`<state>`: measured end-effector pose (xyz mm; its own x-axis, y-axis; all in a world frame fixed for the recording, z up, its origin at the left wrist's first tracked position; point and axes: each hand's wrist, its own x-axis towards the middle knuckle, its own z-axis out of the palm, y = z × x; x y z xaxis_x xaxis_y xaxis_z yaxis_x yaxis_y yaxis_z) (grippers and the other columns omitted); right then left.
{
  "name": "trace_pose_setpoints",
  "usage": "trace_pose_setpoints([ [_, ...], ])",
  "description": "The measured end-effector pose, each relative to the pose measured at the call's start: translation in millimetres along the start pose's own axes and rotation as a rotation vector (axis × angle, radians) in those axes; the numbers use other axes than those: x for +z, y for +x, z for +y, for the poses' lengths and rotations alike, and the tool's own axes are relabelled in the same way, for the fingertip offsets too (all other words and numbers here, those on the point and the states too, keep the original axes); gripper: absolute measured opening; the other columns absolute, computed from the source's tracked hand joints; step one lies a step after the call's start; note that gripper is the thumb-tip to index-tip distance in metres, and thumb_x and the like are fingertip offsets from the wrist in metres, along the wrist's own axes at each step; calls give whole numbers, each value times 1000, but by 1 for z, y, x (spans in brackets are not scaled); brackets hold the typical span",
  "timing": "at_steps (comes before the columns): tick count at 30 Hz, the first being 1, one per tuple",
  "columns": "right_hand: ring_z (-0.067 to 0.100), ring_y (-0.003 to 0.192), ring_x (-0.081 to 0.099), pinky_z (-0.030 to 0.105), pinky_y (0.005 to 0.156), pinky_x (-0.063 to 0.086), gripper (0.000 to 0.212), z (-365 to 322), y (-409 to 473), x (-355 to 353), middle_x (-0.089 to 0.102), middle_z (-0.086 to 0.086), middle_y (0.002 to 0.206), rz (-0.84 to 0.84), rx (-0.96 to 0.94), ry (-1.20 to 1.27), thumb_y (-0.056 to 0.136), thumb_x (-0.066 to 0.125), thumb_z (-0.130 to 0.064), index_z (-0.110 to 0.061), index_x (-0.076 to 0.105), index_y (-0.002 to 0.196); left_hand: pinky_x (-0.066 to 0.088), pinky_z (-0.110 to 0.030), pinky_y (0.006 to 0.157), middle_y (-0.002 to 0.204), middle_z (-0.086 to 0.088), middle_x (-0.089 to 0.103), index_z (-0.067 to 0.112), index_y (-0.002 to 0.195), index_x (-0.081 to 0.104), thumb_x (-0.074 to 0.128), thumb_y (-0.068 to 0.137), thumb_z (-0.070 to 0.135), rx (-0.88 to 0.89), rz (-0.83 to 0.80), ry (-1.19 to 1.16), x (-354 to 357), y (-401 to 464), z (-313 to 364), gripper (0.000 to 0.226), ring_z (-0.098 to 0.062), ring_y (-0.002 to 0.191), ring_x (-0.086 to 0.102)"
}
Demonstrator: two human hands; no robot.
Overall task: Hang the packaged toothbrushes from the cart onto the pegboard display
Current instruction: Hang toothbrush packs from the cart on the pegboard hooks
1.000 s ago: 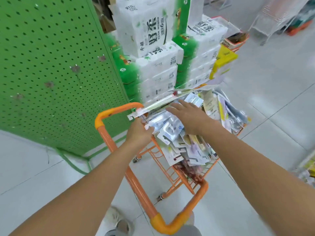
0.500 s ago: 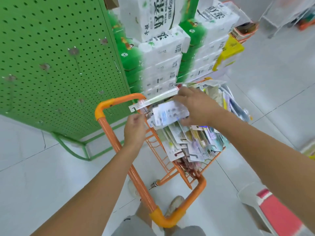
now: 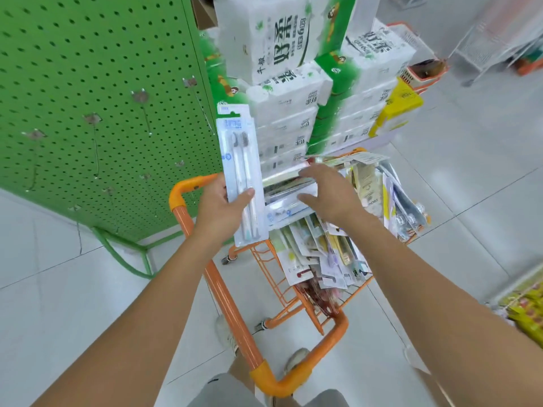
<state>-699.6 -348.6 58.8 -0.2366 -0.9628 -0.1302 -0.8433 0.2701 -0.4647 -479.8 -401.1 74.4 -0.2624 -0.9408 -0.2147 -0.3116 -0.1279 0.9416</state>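
The left hand (image 3: pixel 219 208) grips a toothbrush pack (image 3: pixel 241 174) by its lower half, thumb pressed across the front of the clear blister and the other fingers hidden behind the card. The pack stands nearly upright, hang tab at the top, and shows two toothbrushes side by side with their heads up; a second card edge peeks out behind it at the top, so it may be more than one pack, though that cannot be told for sure. It is held just above the near left corner of the cart (image 3: pixel 232 304), between the pegboard (image 3: pixel 102 98) and the stacked tissue packs (image 3: pixel 288 92), and touches neither.

The right hand (image 3: pixel 326 193) hovers palm down with fingers spread and relaxed over the heap of packs (image 3: pixel 311 248) in the cart's basket; its fingertips lie close to a long flat pack on top of the heap, but whether they touch it cannot be told, and nothing is gripped.

The cart is orange, with a wire basket and a thick tubular handle running toward the person. The heap fills the basket and spills over its near edge. To the left stands the green pegboard, tilted in this wide view, with several bare metal hooks (image 3: pixel 94 142) sticking out of it. Behind the cart rise the white and green tissue packs, with a yellow box (image 3: pixel 396 107) beside them on the right. Below, the person's shoes rest on pale floor tiles (image 3: pixel 73 304)
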Motion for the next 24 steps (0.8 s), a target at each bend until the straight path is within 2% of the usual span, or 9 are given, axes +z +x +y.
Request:
trace_pose_setpoints([
  [2, 26, 144, 35, 42, 115, 35, 67, 10, 10, 17, 40, 4, 156, -215, -105, -291, 93, 70, -27, -18, 39, 152, 52, -32, 87, 102, 18, 66, 28, 120, 59, 66, 97, 19, -34, 60, 26, -8, -1, -8, 26, -2, 94, 65],
  [4, 26, 147, 29, 45, 120, 27, 69, 13, 20, 33, 36, 4, 158, -279, -157, -401, 94, 67, -27, -19, 34, 154, 51, -33, 89, 107, 15, 67, 25, 127, 59, 65, 97, 17, -57, 82, 18, -12, -4, -16, 32, 0, 95, 63],
  [7, 29, 135, 44, 44, 115, 32, 54, 13, 31, 41, 49, 6, 145, -224, -188, -534, 95, 65, -19, -21, 46, 145, 52, -32, 88, 109, 14, 67, 24, 130, 60, 64, 97, 14, -80, 81, -25, -17, -9, -25, 35, 0, 99, 64],
  [9, 29, 124, 53, 42, 105, 39, 42, 11, 34, 39, 55, 5, 133, -232, -211, -607, 92, 65, -12, -21, 57, 133, 52, -31, 86, 106, 17, 67, 24, 128, 60, 65, 97, 13, -84, 86, -33, -20, -10, -30, 33, 0, 99, 64],
  [12, 28, 110, 61, 37, 86, 50, 37, 13, 33, 32, 57, 4, 121, -302, -236, -614, 91, 66, -10, -20, 63, 127, 51, -23, 78, 102, 21, 66, 24, 125, 61, 66, 96, 13, -95, 77, -52, -23, -12, -33, 32, 3, 95, 63],
  [16, 29, 111, 62, 38, 89, 52, 28, 18, 27, 16, 63, 5, 121, -415, -197, -611, 98, 61, -18, -17, 65, 126, 48, -18, 74, 109, 14, 68, 26, 126, 61, 66, 96, 14, -132, 61, -97, -19, -11, -38, 32, 3, 96, 63],
  [19, 28, 99, 67, 41, 87, 56, 21, 21, 22, 8, 71, 5, 110, -402, -201, -631, 95, 63, -17, -19, 71, 115, 50, -21, 79, 113, 9, 68, 23, 127, 60, 66, 96, 13, -157, 59, -119, -13, -9, -36, 33, 1, 97, 63],
  [24, 31, 103, 66, 41, 88, 54, 21, 13, 7, -17, 72, 9, 112, -327, -196, -522, 95, 63, -21, -18, 73, 113, 48, -18, 75, 109, 13, 68, 24, 128, 60, 66, 96, 13, -160, 27, -118, -10, -8, -31, 34, 2, 97, 64],
])
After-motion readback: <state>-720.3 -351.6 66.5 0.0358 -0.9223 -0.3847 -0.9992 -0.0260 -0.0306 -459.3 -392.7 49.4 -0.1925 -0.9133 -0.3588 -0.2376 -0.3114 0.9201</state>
